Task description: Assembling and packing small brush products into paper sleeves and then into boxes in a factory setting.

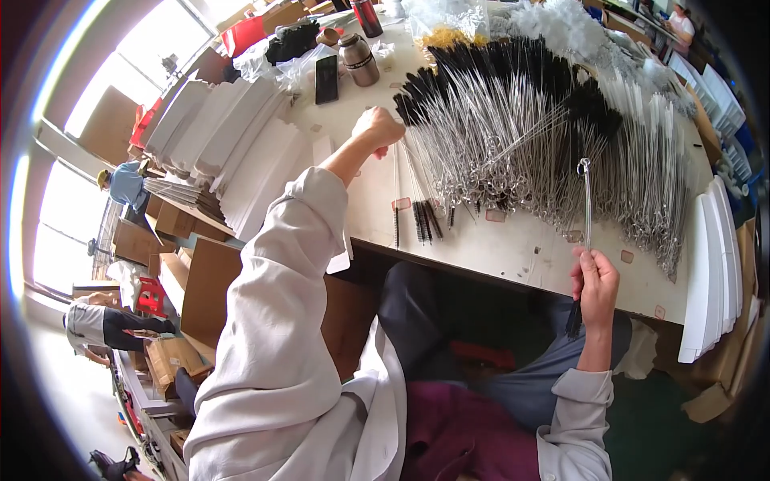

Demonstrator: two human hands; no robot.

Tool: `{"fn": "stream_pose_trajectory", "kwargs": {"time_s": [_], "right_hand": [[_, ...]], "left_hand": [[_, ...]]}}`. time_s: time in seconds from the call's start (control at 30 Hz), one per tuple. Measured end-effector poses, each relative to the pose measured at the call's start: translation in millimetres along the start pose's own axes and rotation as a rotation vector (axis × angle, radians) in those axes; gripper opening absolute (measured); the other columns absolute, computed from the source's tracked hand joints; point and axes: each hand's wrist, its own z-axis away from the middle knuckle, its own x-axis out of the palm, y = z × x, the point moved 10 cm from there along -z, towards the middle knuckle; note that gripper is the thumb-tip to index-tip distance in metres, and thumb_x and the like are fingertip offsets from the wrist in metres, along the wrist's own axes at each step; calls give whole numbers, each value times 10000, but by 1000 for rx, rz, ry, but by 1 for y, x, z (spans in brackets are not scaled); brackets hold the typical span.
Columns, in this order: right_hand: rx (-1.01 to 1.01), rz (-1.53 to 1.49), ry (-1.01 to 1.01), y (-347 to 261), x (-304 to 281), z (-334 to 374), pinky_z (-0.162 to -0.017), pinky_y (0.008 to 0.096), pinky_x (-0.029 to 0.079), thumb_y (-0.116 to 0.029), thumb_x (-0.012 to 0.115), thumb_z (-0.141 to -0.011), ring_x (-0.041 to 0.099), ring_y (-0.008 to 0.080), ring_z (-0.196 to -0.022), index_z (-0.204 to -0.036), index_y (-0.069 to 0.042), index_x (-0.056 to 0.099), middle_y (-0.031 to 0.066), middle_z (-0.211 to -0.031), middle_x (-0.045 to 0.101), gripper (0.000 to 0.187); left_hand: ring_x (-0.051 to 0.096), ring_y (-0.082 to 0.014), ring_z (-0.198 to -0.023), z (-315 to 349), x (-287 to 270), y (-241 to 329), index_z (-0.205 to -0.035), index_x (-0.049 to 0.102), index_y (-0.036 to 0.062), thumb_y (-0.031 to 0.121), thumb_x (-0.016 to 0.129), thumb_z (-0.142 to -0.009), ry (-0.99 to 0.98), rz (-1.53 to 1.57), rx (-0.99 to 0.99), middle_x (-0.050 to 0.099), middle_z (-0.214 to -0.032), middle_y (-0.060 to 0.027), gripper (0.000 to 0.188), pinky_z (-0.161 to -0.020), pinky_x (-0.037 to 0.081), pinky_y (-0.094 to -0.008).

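We're clamping one or more wire brushes (588,212) in our right hand (596,282), by the worktop's (473,244) front edge.
Our left hand (379,128) is hovering, curled, near loose brushes (420,223), hold unclear; crowding loops (491,188) are risking snags.

Silver wire and black bristles are seen on the brush pile (497,136), whitish at its far right. Silver and black are repeated on the near-right brush bundle (588,212). Bench (473,232) tagged off-white, reddish patches (495,216) dotted over it. Left sheet stack (261,172) logged white, far phone (326,79) black.
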Motion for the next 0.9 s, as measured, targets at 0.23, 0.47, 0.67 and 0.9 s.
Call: {"fn": "stream_pose_trajectory", "kwargs": {"time_s": [0.23, 0.47, 0.67, 0.9], "right_hand": [[41, -7, -13, 11, -2, 2, -420, 201, 372, -247, 549, -1071, 455, 35, -506, -1090, 15, 679, 4, -733, 569, 293], [52, -19, 0, 14, -2, 0, -410, 208, 375, -270, 555, -1070, 457, 40, -499, -1092, 17, 679, 6, -736, 562, 313], [45, -24, -5, 15, 1, -2, -403, 213, 375, -288, 555, -1071, 448, 43, -485, -1093, 22, 677, 7, -733, 555, 334], [17, 16, 4, 13, -1, -3, -391, 211, 363, -276, 545, -1072, 439, 39, -475, -1090, 34, 671, 8, -731, 552, 335]], "left_hand": [[722, -244, -580, 1, 25, -19, -789, 711, -49, 221, 652, -844, -43, -61, -155, 724, -727, -162, 282, -562, 626, -353], [712, -243, -572, -8, 35, -24, -779, 698, -69, 198, 713, -801, -59, 86, -194, 711, -711, -153, 269, -510, 628, -370], [714, -239, -564, -7, 28, -40, -710, 681, -43, 100, 690, -797, 24, 337, -214, 707, -696, -149, 169, -516, 632, -347], [730, -320, -679, -13, 46, -33, -913, 628, -117, 111, 595, -915, -124, 1016, -112, 703, -813, -242, 231, -608, 654, -420]]}}
